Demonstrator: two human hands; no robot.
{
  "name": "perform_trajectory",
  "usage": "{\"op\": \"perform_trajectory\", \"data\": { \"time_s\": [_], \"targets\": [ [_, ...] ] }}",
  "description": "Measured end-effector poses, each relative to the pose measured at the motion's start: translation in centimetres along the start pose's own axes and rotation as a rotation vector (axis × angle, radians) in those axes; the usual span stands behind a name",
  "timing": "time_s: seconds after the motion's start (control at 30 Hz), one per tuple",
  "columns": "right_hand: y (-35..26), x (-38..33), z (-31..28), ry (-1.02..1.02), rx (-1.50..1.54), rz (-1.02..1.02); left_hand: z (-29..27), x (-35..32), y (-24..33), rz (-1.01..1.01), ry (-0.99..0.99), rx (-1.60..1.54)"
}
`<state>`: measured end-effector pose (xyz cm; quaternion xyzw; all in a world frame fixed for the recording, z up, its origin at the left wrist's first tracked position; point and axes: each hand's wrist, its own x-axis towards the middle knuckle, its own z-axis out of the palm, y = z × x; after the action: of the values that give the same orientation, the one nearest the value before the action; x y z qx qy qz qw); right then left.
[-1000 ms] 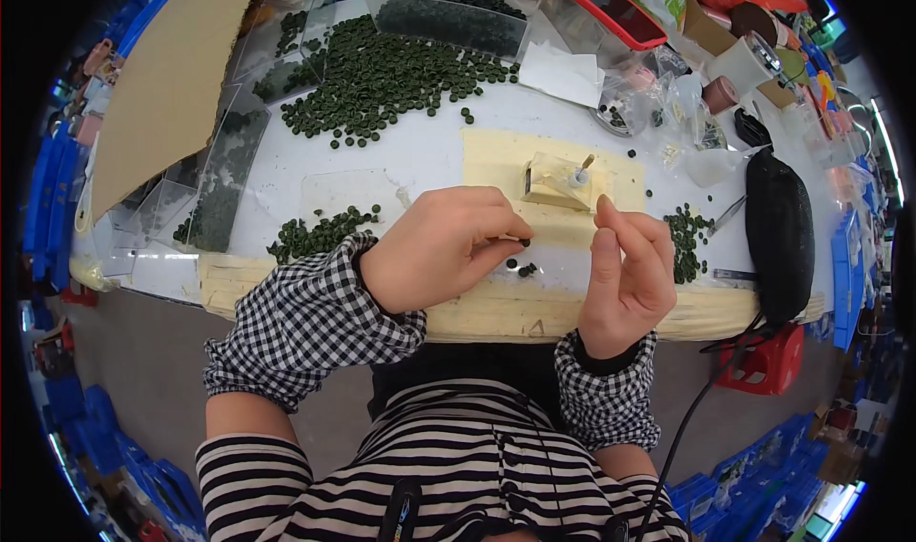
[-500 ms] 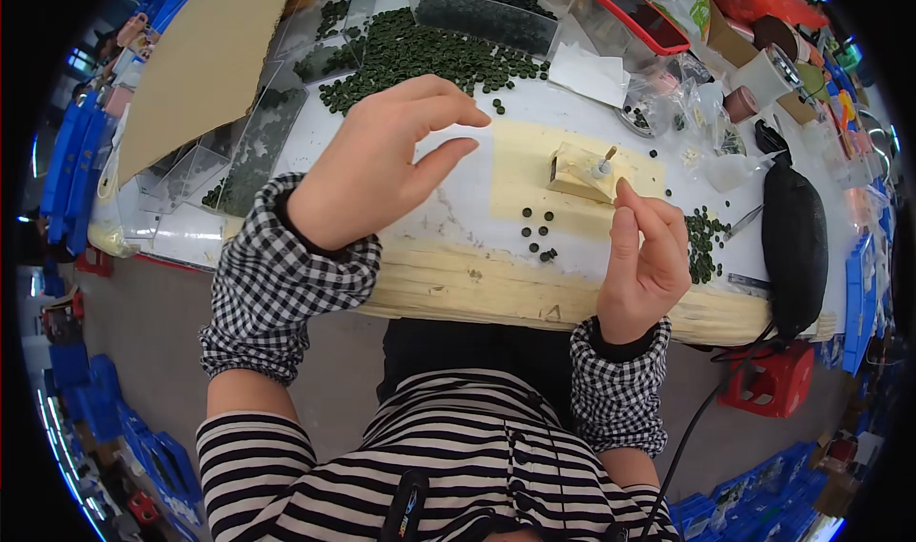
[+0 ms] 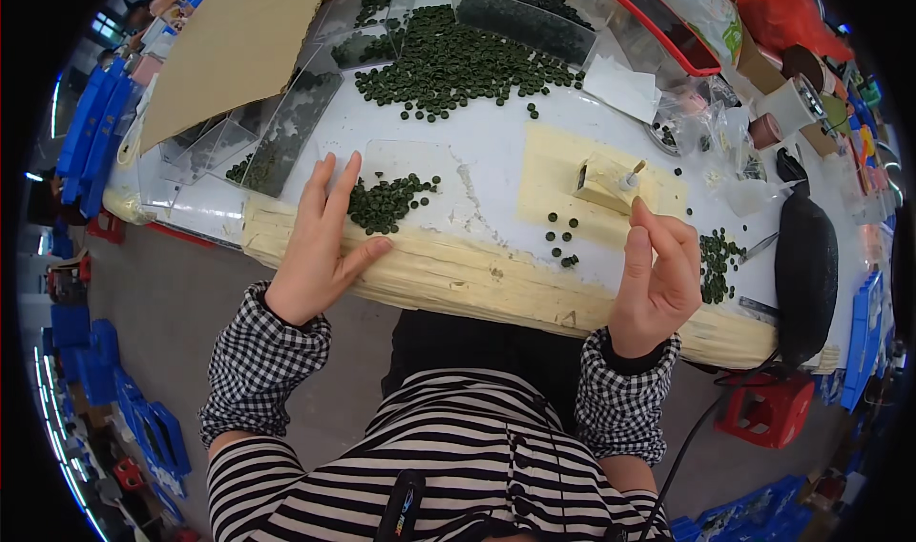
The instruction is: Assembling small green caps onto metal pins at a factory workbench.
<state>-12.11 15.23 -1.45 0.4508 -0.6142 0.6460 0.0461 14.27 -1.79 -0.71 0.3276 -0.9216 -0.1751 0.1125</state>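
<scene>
Since half a second ago, the left hand (image 3: 320, 246) has dropped from mid-air to the table (image 3: 477, 175), its fingers spread flat beside a small heap of dark green discs (image 3: 386, 201) on a clear plastic sheet (image 3: 405, 156). Right hand (image 3: 658, 275) hovers, fingertips pinched together, near the small wooden block (image 3: 603, 181); what they hold is too small to tell.
</scene>
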Motion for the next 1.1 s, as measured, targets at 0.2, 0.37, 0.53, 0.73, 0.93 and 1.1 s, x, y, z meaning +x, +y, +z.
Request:
{"op": "perform_trajectory", "data": {
  "time_s": [0.2,0.37,0.53,0.73,0.93,1.1],
  "targets": [
    [0.3,0.2,0.0,0.01,-0.017,-0.006,1.7,2.7,2.0,0.124,0.06,-0.185],
    [0.0,0.4,0.0,-0.024,-0.053,-0.006,1.3,4.0,1.1,0.23,0.037,-0.229],
    [0.3,0.3,-0.1,-0.031,-0.069,-0.028,-0.6,4.1,0.7,0.231,-0.056,-0.143],
    [0.3,0.3,0.1,-0.03,-0.062,-0.02,-1.3,4.3,1.1,0.292,-0.051,-0.004],
    [0.3,0.4,0.0,-0.033,-0.075,-0.03,-1.5,5.0,1.3,0.316,-0.015,0.018],
    [0.3,0.4,0.1,-0.033,-0.072,-0.028,-1.5,4.8,0.8,0.334,0.023,0.081]
  ]
}}
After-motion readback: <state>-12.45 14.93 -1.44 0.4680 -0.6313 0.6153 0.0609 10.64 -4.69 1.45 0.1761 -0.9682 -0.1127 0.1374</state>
